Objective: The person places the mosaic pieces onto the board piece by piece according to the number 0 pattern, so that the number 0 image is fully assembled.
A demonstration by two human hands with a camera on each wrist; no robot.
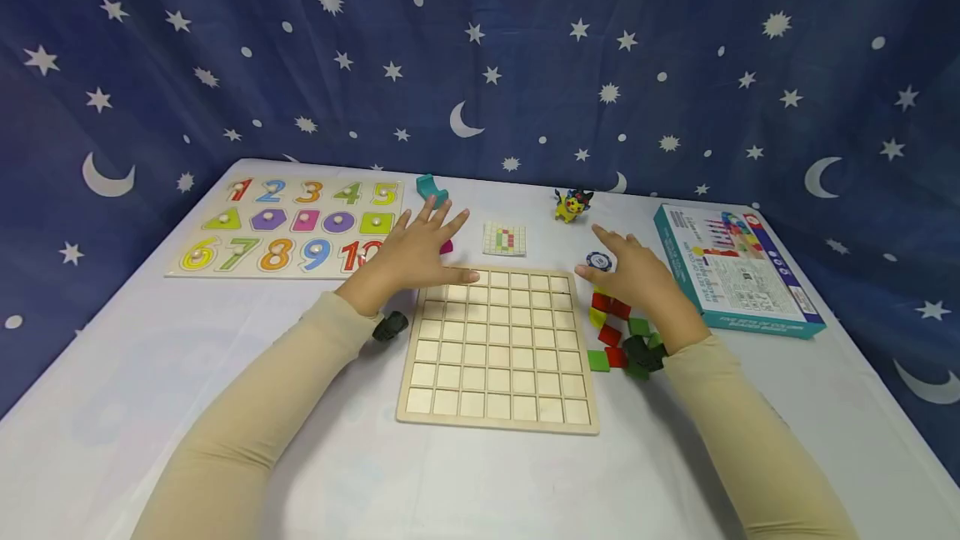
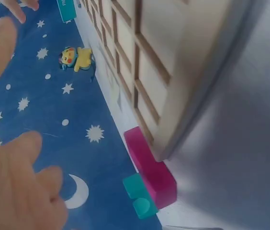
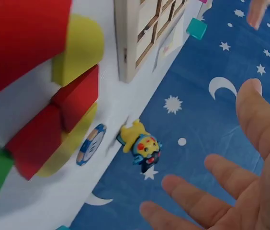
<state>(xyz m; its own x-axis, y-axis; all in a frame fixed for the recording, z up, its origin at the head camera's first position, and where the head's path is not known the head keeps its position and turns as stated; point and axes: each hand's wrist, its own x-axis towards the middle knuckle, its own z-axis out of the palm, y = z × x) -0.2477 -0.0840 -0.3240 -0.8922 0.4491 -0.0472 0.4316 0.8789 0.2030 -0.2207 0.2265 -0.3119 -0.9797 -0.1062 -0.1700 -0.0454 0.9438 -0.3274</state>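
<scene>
Left hand (image 1: 420, 252) hovers flat over the top-left corner of the wooden grid board (image 1: 498, 348), fingers spread and straight, holding nothing. Right hand (image 1: 637, 273) same: fingers straight and apart, palm down, empty, just off the board's upper right edge and over the coloured blocks (image 1: 618, 332). Both arms in beige sleeves, a dark wrist device on each.

Grid board lies flat at the table's centre, near the person; its square cells are all bare wood, no pieces in any of them. Blocks sit in a loose pile just right of the board, on the white tablecloth (image 1: 225, 407): red, green and yellow ones; in the right wrist view the red and yellow blocks (image 3: 68, 96) touch one another. A magenta block (image 2: 149, 167) lies against the board's far left corner, with a teal block (image 2: 140, 194) just beyond it.

Number puzzle (image 1: 288, 227) far left holds its pegged pieces: digits 1 to 5 in the top row, shapes in the middle row, 6 to 10 in the bottom row, the 10 partly hidden by the left hand. Small pattern card (image 1: 504, 238) with a coloured grid lies behind the board. Blue-and-white chip (image 1: 598, 261) next to the right fingertips; its print is too small to read. Yellow figurine (image 1: 572, 205) stands at the far edge. Teal game box (image 1: 738, 269) at right, closed, printed side up, text unreadable. Star-and-moon blue cloth (image 1: 480, 48) behind.
</scene>
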